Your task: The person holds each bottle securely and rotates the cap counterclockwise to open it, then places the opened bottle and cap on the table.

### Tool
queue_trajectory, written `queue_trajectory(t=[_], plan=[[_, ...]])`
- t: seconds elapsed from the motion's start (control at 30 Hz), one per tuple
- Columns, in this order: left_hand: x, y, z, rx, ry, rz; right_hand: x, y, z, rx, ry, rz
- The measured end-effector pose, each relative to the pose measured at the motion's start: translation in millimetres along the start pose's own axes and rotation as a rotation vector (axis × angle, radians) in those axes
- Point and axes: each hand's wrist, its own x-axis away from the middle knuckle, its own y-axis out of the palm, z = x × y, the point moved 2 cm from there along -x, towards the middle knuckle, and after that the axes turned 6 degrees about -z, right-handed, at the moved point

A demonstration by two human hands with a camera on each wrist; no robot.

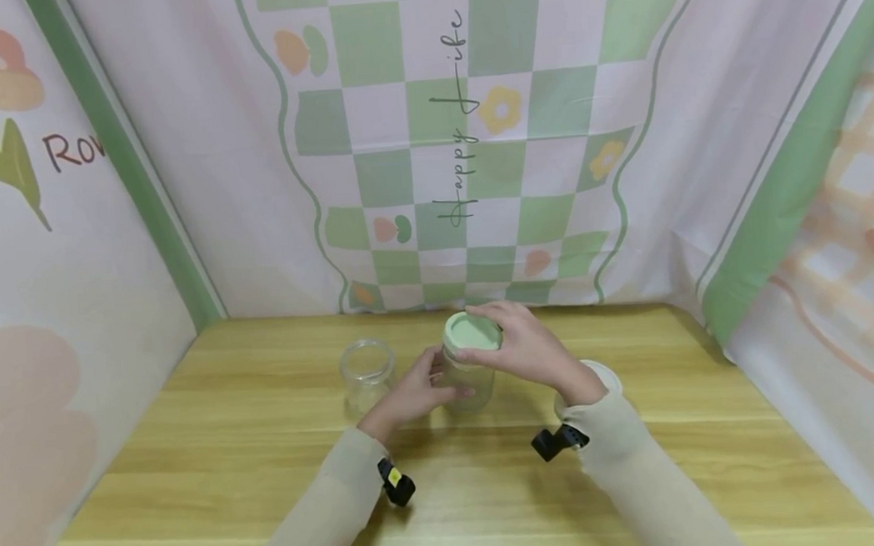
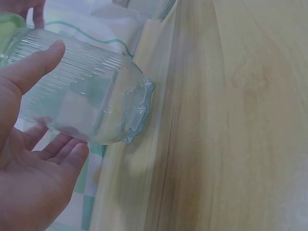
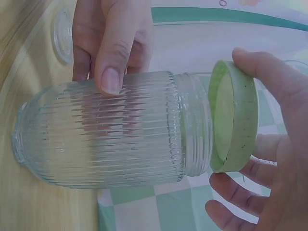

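**While both hands are on the jar: lid at the mouth**

With the ribbed glass jar (image 1: 468,380) standing mid-tabletop (image 1: 270,484), my left hand (image 1: 414,391) wraps its body, thumb across the ribs, fingers behind. My right hand (image 1: 524,347) pinches the green lid (image 1: 472,332) by its rim, right at the jar mouth. So both grips are closed: left on glass, right on lid.

Doing this well, as I judge it: keep the left grip firm so the body can't spin, keep the lid square to the threads, turn from the rim only.

Views differ. Right wrist shows the lid (image 3: 234,122) slightly tilted against the threaded neck, not flush; head view hides that. Left wrist shows the jar's embossed base (image 2: 137,113) against the wood. Only the head view shows a second, open jar (image 1: 366,376) just left, and something white (image 1: 604,375) partly hidden behind my right wrist.
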Motion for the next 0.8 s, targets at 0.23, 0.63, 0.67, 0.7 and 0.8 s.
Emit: queue_trajectory(t=[0.23, 0.63, 0.67, 0.7, 0.8], plan=[[0.7, 0.6, 0.8, -0.006, -0.014, 0.007, 8, -5, -4, -0.044, -0.013, -0.005], [-1.9, -0.1, -1.6, 0.017, -0.007, -0.012, 22, -9, -5, -0.100, 0.013, -0.073], [-1.8, -0.2, -1.6, 0.019, -0.003, -0.013, 23, -9, -6, -0.097, 0.012, -0.075], [-1.8, -0.5, -1.8, 0.019, -0.003, -0.015, 24, -9, -6, -0.098, 0.012, -0.078], [-1.2, -1.0, -1.7, 0.027, -0.001, -0.020, 26, -9, -7, -0.118, 0.011, -0.085]])
